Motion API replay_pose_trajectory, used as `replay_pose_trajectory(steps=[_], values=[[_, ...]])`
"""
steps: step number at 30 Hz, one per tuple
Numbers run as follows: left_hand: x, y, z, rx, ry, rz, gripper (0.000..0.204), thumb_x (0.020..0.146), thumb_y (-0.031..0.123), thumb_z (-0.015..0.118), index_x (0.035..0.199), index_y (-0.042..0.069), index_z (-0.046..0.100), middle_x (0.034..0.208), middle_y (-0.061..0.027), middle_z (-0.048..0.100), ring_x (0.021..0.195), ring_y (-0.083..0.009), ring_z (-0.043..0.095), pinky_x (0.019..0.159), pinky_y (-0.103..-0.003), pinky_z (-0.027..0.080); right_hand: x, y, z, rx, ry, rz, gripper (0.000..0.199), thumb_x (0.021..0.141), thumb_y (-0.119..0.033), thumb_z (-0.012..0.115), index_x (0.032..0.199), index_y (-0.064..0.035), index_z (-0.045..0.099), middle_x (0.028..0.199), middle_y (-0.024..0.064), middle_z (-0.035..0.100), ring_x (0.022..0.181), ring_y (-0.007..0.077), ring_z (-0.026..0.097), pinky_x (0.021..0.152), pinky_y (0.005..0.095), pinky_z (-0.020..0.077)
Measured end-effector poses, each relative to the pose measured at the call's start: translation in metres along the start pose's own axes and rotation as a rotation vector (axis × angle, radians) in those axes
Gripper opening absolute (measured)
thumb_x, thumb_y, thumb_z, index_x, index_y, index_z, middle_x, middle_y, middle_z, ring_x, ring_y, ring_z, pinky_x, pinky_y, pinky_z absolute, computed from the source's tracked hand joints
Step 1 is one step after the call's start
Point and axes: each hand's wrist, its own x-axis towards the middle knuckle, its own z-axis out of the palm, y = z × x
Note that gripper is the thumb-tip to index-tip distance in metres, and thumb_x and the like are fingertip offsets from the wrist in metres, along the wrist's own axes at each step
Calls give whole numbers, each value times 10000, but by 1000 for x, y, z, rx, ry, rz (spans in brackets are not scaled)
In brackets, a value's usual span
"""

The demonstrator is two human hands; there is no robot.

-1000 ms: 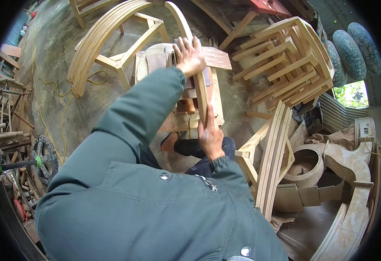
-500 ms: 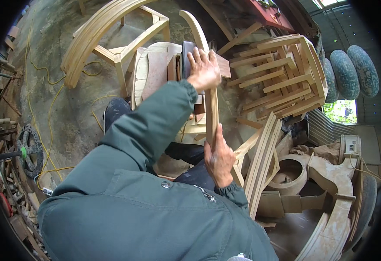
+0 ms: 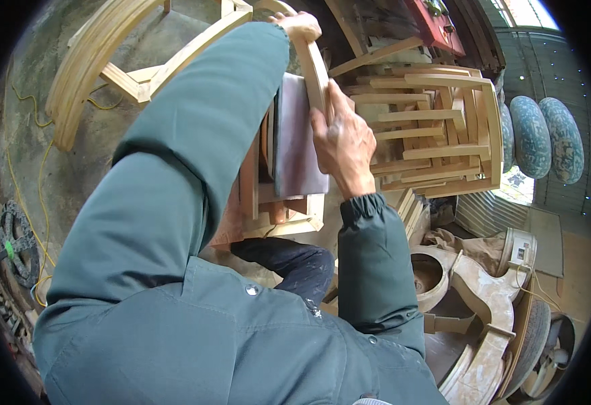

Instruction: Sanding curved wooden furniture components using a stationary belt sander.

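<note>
Pinches rail (image 3: 311,64) in right hand (image 3: 346,140); beyond, rests left hand (image 3: 302,26) atop, cannot tell if gripping; likely stiff, light, best edge-held.

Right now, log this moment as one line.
left hand on curved pale wooden strip, far section | right hand gripping its near end | grey rectangular flat-topped block alongside, contact unclear

The left arm (image 3: 194,135) is stretched from lower left to top centre, its hand (image 3: 302,27) partly hidden by the cuff. The right forearm (image 3: 380,263) is raised right of centre, thumb and index finger directed upward.
</note>
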Motion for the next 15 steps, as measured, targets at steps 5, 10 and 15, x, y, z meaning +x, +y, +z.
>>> replay_pose_trajectory(steps=[5,10,15], values=[[24,-77,91,-121,306,-7,175,879,105,674,943,46,825,921,-173,782,847,-323,773,719,-415,617,52,-47,13,88,-82,15,631,960,-360,635,1558,-231,480,1191,245,732,1096,439,707,959,512,544],[38,-70,86,-192,277,-93,196,902,114,666,1009,66,823,939,-183,783,895,-323,780,753,-417,631,52,-44,2,65,-162,35,594,953,-324,628,1524,-211,506,1179,214,738,1086,429,706,953,515,544],[14,-62,94,-805,-52,-608,774,913,280,625,1601,58,351,1651,-303,268,1533,-510,202,1215,-649,154,-18,-22,11,148,2,-168,618,930,-239,660,1522,-179,490,1169,178,728,961,415,721,831,516,570]])
